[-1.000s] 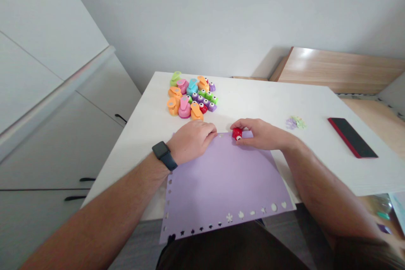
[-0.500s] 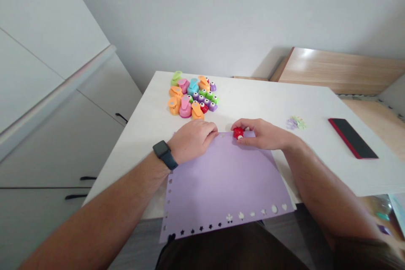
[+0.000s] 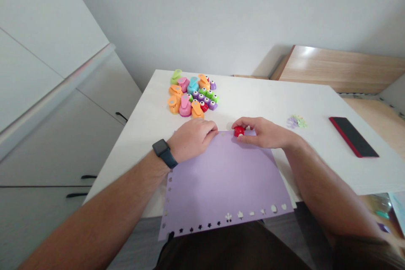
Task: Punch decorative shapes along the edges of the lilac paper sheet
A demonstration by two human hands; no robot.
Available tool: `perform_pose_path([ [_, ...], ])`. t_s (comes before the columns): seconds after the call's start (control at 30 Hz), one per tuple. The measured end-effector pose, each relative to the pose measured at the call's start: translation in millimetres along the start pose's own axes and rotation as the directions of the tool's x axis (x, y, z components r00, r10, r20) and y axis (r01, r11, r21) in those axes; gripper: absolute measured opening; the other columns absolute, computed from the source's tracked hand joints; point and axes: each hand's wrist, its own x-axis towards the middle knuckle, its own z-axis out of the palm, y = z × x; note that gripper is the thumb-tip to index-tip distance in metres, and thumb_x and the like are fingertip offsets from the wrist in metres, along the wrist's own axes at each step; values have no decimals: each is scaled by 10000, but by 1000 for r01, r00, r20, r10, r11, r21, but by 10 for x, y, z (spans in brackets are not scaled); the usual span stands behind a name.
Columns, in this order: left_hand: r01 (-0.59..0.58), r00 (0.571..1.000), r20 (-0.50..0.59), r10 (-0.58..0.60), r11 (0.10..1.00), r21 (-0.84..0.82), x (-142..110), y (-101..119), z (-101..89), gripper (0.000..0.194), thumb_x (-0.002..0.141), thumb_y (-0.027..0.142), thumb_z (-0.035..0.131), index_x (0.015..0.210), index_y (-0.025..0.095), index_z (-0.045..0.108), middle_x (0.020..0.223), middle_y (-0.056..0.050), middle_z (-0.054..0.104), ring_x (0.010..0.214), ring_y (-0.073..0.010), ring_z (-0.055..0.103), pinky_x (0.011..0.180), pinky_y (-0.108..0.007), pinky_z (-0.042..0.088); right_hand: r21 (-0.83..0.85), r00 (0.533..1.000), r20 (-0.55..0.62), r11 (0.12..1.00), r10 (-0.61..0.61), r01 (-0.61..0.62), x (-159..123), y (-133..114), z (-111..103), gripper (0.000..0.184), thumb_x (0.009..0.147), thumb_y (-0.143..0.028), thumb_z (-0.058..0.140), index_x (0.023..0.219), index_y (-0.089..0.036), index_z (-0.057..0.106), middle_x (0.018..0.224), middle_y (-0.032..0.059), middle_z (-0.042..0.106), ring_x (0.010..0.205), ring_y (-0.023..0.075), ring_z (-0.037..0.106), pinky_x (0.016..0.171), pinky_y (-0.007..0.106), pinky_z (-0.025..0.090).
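Note:
A sheet of purple paper (image 3: pixel 228 177) lies in front of me, its near edge hanging over the table's front. Shaped holes such as stars, a flower and a heart run along its near and left edges. With fingers pinched at the far edge, my left hand (image 3: pixel 194 137) grips the paper; a dark watch is on that wrist. My right hand (image 3: pixel 261 133) holds a small red craft punch (image 3: pixel 239 131) between thumb and fingers at the paper's far edge. A punched hole shows between the two hands.
Several colourful craft punches (image 3: pixel 193 95) stand grouped at the table's far left. Small purple and green paper cutouts (image 3: pixel 296 121) lie to the right. Beyond them rests a black, red-edged flat object (image 3: pixel 353 137). White cabinets (image 3: pixel 57 135) flank the left side.
Both hands keep their places, with the red punch still at the paper's far edge. The punch has tilted or shifted very slightly; the camera view moved a little.

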Motion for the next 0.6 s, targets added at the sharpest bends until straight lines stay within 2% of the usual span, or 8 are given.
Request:
perform_pose_path([
  [0.33,-4,1000,12,4,1000,-6,-4,-8,11,262,1038,288,461,983,167,687,918,-81,730,892,-240,662,797,-378,473,-4,1000,-6,1000,22,-23,14,20,23,399,897,-437,681,1234,-223,681,1109,54,739,961,201,662,898,360,505],
  [0.6,0,1000,2,0,1000,-9,-7,-12,17,252,1031,281,472,976,169,691,916,-83,735,892,-240,665,797,-379,479,12,1000,-15,1000,4,-4,18,14,40,354,889,-393,683,1203,-228,681,1091,46,741,953,195,664,895,358,507],
])
